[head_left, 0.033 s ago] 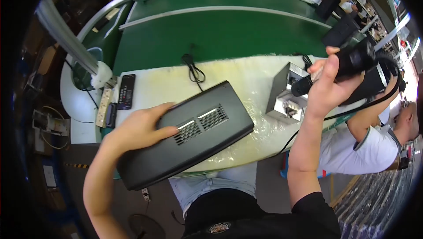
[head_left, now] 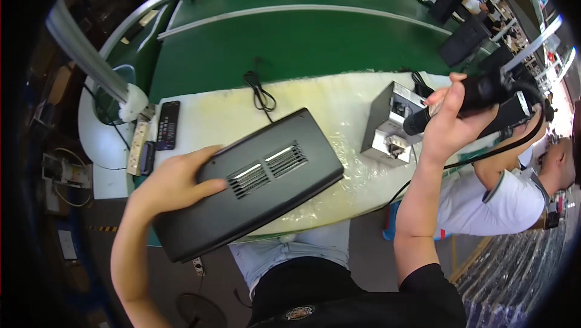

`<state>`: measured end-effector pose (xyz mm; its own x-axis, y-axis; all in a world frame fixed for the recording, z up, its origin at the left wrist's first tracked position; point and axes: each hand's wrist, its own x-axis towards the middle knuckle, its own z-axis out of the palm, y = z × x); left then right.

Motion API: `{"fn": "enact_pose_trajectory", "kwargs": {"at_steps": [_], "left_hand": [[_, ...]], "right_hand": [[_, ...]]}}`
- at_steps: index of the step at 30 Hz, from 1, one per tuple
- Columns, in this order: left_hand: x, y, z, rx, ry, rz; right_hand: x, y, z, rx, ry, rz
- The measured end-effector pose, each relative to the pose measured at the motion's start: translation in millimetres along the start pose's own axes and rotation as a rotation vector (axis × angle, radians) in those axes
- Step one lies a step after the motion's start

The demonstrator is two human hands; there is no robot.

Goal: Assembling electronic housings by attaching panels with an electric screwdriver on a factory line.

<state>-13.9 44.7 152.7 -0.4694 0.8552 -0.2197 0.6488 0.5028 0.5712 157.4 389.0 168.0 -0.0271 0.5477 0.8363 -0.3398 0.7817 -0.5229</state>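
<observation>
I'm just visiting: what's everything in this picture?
Flat casing: one, dark grey, vented, near edge of worktop
Handheld tool: one, black, in right hand
Metal box: one, silver, worktop's right
Cord: one, black, beyond casing
Slim handheld device: one, black, worktop's left
Power strip: one, cream, left of device
Worktop: one, whitish, centre
Belt: one, green, beyond worktop
Far boxes: several, black, upper right
Thick post: one, grey, left
Nearest co-worker: one, white top, right
Left hand: one, bare, on casing
Right hand: one, bare, around tool

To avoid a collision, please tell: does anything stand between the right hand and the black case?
Yes: on the table, the silver box stands between the right hand and the black case; height clearance is unclear.
</observation>
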Motion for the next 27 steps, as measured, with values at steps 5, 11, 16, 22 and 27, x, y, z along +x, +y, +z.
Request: {"fn": "enact_pose_trajectory", "kwargs": {"at_steps": [5, 11, 16, 22, 27], "left_hand": [[-10.6, -4.2, -1.6, -0.115, -0.020, -0.187], [-5.5, 18.2, 24.0, -0.274, 0.144, -0.167], [4.4, 43.6, 47.7, -0.145, 0.178, -0.111], [3.3, 39.9, 50.7, -0.125, 0.175, -0.076], [-1.8, 30.1, 58.3, -0.100, 0.244, -0.015]], "right_hand": [[-36.0, 55.9, -68.5, -0.144, -0.026, -0.022], [-55.6, 51.1, -77.2, -0.124, -0.106, 0.088], [-22.0, -24.1, -58.0, 0.172, -0.249, 0.296], [-10.7, -109.2, 56.9, 0.660, -0.266, 0.174], [-30.5, -114.7, 118.8, 0.486, -0.482, -0.002]]}}
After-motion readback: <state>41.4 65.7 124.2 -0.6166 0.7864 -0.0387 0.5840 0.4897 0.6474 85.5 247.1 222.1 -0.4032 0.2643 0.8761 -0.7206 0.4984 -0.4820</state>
